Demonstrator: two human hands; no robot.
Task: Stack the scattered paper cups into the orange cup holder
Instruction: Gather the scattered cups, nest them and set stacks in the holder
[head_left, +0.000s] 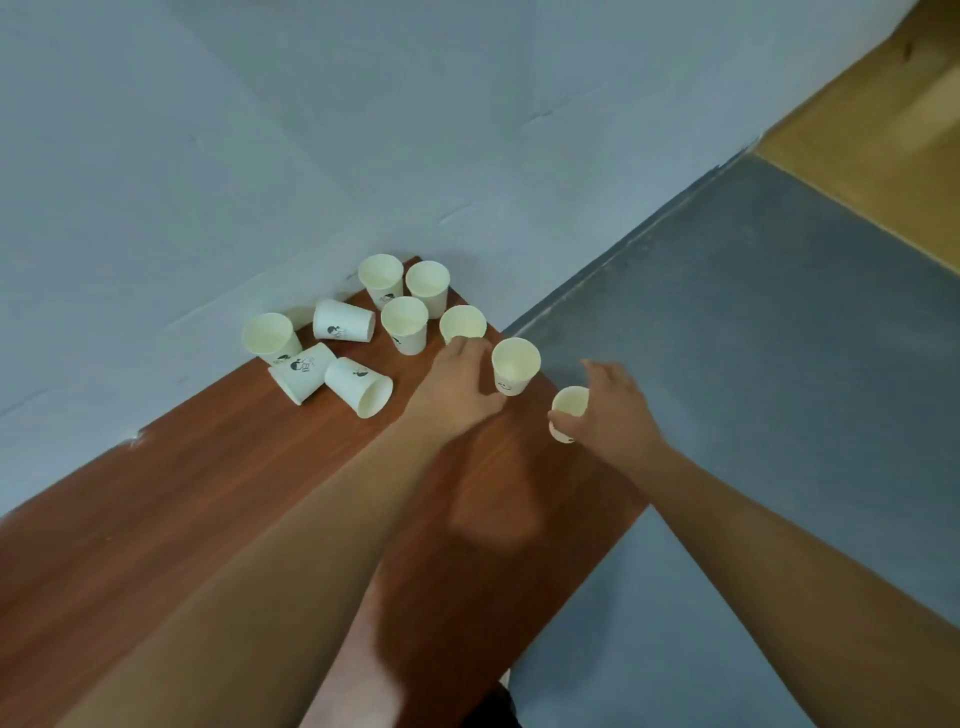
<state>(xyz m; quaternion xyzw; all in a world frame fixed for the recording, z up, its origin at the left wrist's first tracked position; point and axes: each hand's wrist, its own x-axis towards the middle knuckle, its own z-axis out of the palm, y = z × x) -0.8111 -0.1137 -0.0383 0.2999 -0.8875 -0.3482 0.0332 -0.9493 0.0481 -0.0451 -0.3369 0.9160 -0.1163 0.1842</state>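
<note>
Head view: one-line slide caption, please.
Right hand grips a paper cup at the wooden table edge; left hand reaches among the other scattered cups.

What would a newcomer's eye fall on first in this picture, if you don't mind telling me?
First, the cluster of pale paper cups at the far end of the reddish wooden table, against the blue-grey wall: most upright, three tipped on their sides at the left. Then the two bare arms reaching in: the right hand grips a cup at the table's right edge, and the left hand sits beside a second cup, upright.
</note>
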